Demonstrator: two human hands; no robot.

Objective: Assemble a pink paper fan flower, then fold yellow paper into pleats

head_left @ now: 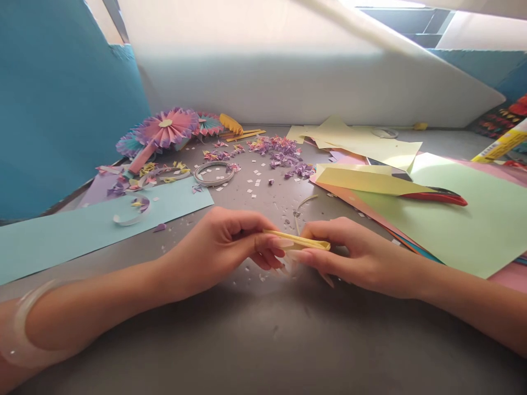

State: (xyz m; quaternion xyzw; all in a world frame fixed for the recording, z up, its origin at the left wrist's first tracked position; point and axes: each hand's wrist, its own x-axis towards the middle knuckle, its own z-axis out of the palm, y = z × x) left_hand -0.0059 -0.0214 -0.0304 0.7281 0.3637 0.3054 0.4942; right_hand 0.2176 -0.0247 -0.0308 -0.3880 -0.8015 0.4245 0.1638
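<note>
Between both hands is a narrow folded strip of yellow paper point(304, 240), its layers pressed together and a looped fold showing at the right end. My left hand point(230, 241) pinches its left end between thumb and fingers. My right hand point(349, 249) grips it toward the right end, thumb in front and fingers behind. The strip is held just above the grey table point(263, 340). Just behind my right hand a thin pale curled strip point(300, 211) lies on the table. Some fingertips are blurred.
Paper rosettes point(167, 123) stand at the back left, near a tape roll point(214, 173) and purple paper scraps point(298, 169). A light blue sheet point(102, 219) lies left. Green paper point(465, 214), red-handled scissors point(440, 196) and a yellow glue stick point(502, 144) are at right.
</note>
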